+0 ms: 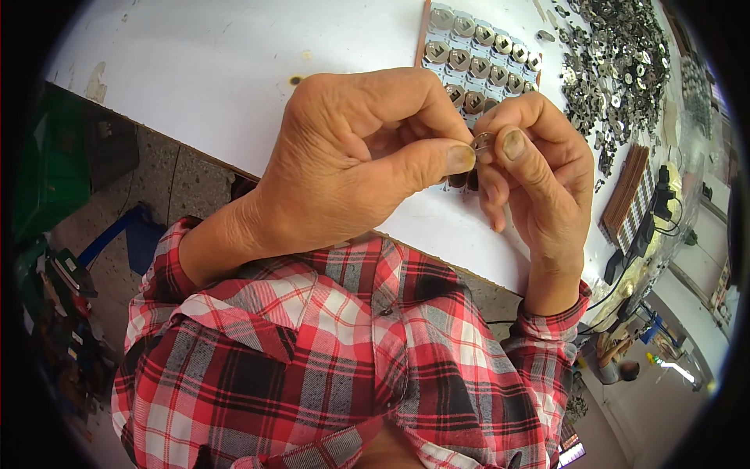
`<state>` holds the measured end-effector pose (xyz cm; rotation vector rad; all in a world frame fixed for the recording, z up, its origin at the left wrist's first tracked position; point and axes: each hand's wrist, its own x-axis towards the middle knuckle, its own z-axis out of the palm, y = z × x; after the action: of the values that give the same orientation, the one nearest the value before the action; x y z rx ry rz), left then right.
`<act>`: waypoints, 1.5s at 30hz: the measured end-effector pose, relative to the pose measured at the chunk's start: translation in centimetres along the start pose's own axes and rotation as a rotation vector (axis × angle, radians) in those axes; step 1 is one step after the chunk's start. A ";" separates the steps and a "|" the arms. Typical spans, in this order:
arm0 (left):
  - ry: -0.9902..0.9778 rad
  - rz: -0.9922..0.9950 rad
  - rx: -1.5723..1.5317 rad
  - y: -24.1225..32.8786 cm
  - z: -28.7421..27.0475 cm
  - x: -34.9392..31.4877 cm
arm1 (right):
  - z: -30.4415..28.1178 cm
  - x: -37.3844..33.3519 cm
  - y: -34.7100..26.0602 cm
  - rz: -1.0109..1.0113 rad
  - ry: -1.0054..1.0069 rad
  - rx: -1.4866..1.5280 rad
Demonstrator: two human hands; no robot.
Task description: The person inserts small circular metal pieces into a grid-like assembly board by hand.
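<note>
My left hand (344, 156) and my right hand (543, 168) meet over the table, fingertips close together. Between them is a small, shiny metal clip (483, 144), pinched by thumb and forefinger on both sides. Its exact shape is partly hidden by the fingers. Under and beyond the hands lies a panel (473, 41) bearing rows of round, silvery metal parts with dark middles. My hands cover its near portion.
A heap of loose metal clips (617, 70) spreads over the right of the white table (195, 70). Near it lies a stack of brown-edged panels (627, 191) beside black cables (664, 199). Green crates (51, 172) stand at the left below the table edge. Another person (613, 363) is at lower right.
</note>
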<state>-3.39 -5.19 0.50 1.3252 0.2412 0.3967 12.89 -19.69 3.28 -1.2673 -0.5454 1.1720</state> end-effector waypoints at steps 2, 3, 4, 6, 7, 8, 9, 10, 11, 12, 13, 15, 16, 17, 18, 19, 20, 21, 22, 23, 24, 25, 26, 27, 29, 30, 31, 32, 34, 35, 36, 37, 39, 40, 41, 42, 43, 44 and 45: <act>0.013 0.002 -0.017 0.0 -0.1 0.0 | 0.0 0.2 -0.1 -0.031 -0.031 -0.012; 0.000 0.016 0.000 0.0 -0.2 0.0 | 0.1 0.2 0.0 -0.029 -0.031 -0.013; -0.012 0.030 0.018 -0.1 -0.2 -0.1 | 0.1 0.1 0.1 -0.051 -0.015 -0.019; 0.003 0.022 0.006 -0.1 -0.2 -0.1 | 0.4 0.0 0.3 -0.071 0.000 -0.027; 0.020 0.016 -0.004 -0.1 -0.1 -0.2 | 0.7 0.0 0.4 -0.099 0.030 -0.035; 0.025 0.017 -0.005 -0.1 0.1 -0.2 | 0.9 0.1 0.4 -0.127 0.060 -0.042; 0.066 0.002 0.017 -0.3 0.3 -0.3 | 0.9 0.2 0.4 -0.125 0.055 -0.044; 0.103 -0.013 0.037 -0.4 0.5 -0.2 | 0.8 0.3 0.4 -0.115 0.079 -0.039; 0.104 -0.013 0.034 -0.4 0.5 -0.3 | 0.7 0.5 0.4 -0.105 0.102 -0.034; 0.157 0.116 0.295 -0.3 0.6 -0.6 | 0.4 0.7 0.4 -0.103 0.103 -0.037; 0.209 0.245 0.556 -0.2 0.5 -0.8 | -0.2 0.8 0.4 -0.087 0.113 -0.114; 0.095 0.395 0.731 -0.1 -0.8 -1.0 | -0.5 0.9 0.2 -0.059 0.137 -0.217; -0.027 0.546 0.903 -0.1 -1.3 -1.0 | -0.2 0.9 0.1 -0.057 0.141 -0.218; -0.028 0.546 0.899 -0.2 -1.2 -1.2 | 0.1 0.9 0.0 -0.038 0.160 -0.216; -0.068 0.562 0.954 -0.4 -1.0 -1.6 | 0.3 0.9 0.0 -0.019 0.180 -0.214; -0.105 0.580 1.011 -0.7 -0.8 -2.0 | 0.2 1.0 0.0 -0.019 0.180 -0.218; -0.102 0.582 1.008 -1.1 -0.7 -2.1 | 0.1 1.0 0.1 0.008 0.184 -0.177; -0.103 0.635 1.040 -1.6 -0.6 -2.3 | -0.1 1.1 0.1 0.034 0.188 -0.137; -0.100 0.688 1.072 -2.0 -0.4 -2.5 | -0.3 1.2 -0.1 0.036 0.186 -0.145; -0.065 0.693 1.067 -2.3 0.1 -2.7 | -0.7 1.3 -0.4 0.079 0.174 -0.002; -0.057 0.694 1.063 -2.4 0.3 -2.8 | -0.9 1.4 -0.7 0.123 0.162 0.142; -0.052 0.713 1.069 -2.6 0.5 -2.8 | -1.1 1.4 -0.7 0.138 0.176 0.179; -0.047 0.732 1.077 -2.7 0.6 -2.8 | -1.3 1.4 -0.8 0.142 0.174 0.174; -0.041 0.730 1.075 -2.7 0.7 -2.8 | -1.6 1.4 -0.7 0.142 0.154 0.215; -0.066 0.725 1.065 -2.5 0.7 -2.7 | -1.6 1.3 -0.7 0.146 0.132 0.260; -0.064 0.721 1.066 -2.6 0.8 -2.7 | -1.4 1.2 -0.9 0.146 0.156 0.205; -0.046 0.740 1.063 -2.9 0.9 -2.7 | -1.2 1.1 -1.0 0.145 0.179 0.150; -0.028 0.759 1.060 -3.1 1.0 -2.8 | -1.1 1.0 -0.7 0.148 0.177 0.151; -0.042 0.763 1.064 -3.0 0.9 -2.8 | -0.6 0.7 -0.1 -0.004 0.140 -0.189; -0.056 0.772 1.065 -3.0 0.9 -2.8 | 0.1 0.7 0.0 -0.026 0.146 -0.221; -0.054 0.768 1.066 -3.0 1.0 -2.8 | 0.2 0.6 0.1 -0.023 0.143 -0.221; -0.044 0.770 1.062 -3.1 1.1 -2.8 | 0.4 0.6 0.2 -0.046 0.125 -0.286; -0.031 0.771 1.057 -3.1 1.1 -2.8 | 0.6 0.5 0.2 -0.050 0.133 -0.344; -0.039 0.767 1.055 -3.1 1.1 -2.8 | 0.8 0.5 0.1 -0.049 0.131 -0.345; -0.046 0.763 1.053 -3.0 1.1 -2.8 | 0.9 0.5 0.1 -0.068 0.143 -0.368; -0.044 0.762 1.052 -3.1 1.1 -2.9 | 1.0 0.5 0.0 -0.086 0.155 -0.391; -0.030 0.763 1.040 -3.3 1.2 -2.9 | 1.1 0.4 0.1 -0.085 0.154 -0.392; -0.016 0.763 1.028 -3.3 1.3 -2.9 | 1.2 0.3 0.2 -0.118 0.142 -0.474; -0.015 0.762 1.028 -3.3 1.2 -3.0 | 1.3 0.2 0.3 -0.151 0.129 -0.556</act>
<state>-5.12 -8.15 -2.59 2.4315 -0.1233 0.9785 11.76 -19.00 3.27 -1.7236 -0.8924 0.8279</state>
